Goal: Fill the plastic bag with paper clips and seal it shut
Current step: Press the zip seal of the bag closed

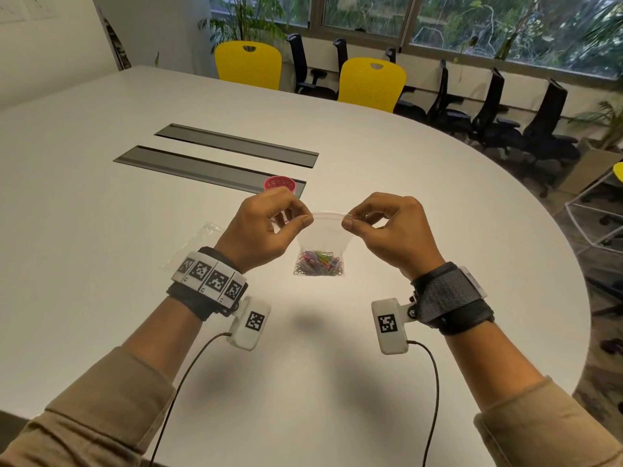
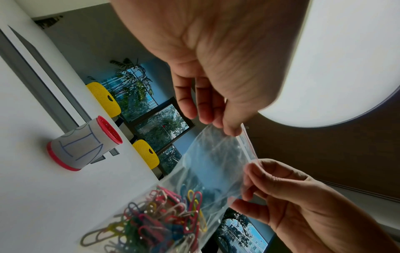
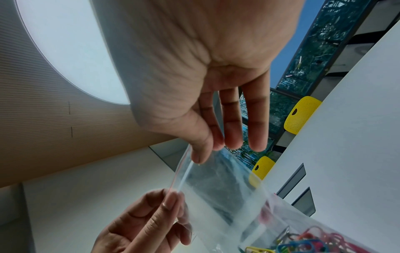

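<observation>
Here, from the head view, the left hand [image 1: 266,227] and right hand [image 1: 387,227] each pinch one end of the plastic bag's [image 1: 323,241] zip strip, holding it up above the white table [image 1: 438,203]. The coloured paper clips [image 1: 319,263] sit heaped at its bottom. A red-rimmed cup [image 1: 279,184] stands behind the left hand, and a second clear bag [image 1: 194,244] lies flat beside the left wrist.

The left wrist view shows thumb and fingertips [image 2: 232,129] clamped on the red-lined top edge (the cup bears a handwritten paper label).

The right wrist view shows the right thumb [image 3: 200,152] pressed against the strip; whether the seal is closed I cannot tell.
</observation>
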